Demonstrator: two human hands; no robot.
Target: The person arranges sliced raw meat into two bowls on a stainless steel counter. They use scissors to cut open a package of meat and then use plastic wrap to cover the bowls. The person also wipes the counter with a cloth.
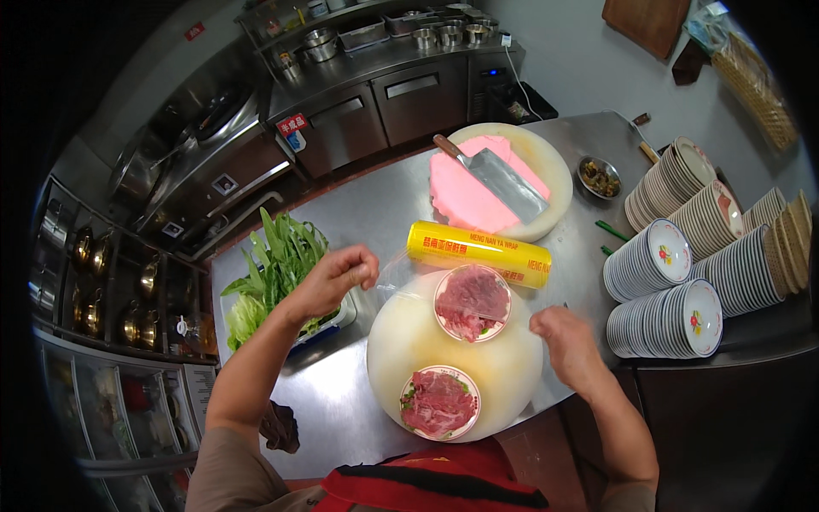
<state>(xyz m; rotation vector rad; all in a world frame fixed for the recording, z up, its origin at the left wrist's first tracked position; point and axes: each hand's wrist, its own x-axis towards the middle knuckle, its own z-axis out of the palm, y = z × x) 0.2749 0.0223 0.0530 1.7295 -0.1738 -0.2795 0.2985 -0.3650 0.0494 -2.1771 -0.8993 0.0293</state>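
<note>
A clear sheet of cling film (395, 276) comes off a yellow-wrapped roll (477, 253) and stretches over a plate of sliced raw meat (472, 301). My left hand (342, 275) pinches the film's left side, just left of the roll. On the other side, my right hand (568, 342) has its fingers closed at the film's right end, right of the plate; the film is hard to see there. The plate rests on a round white cutting board (397, 358). Nearer me on that board is a second plate of raw meat (440, 403) with green pieces under it.
A cleaver (505, 182) lies on a pink cloth (448, 185) atop another round board (556, 153). Leafy greens (281, 256) fill a tub at left. Stacked bowls (646, 256) and a metal bowl of food (599, 178) stand at right. A dark cloth (280, 427) lies near the front edge.
</note>
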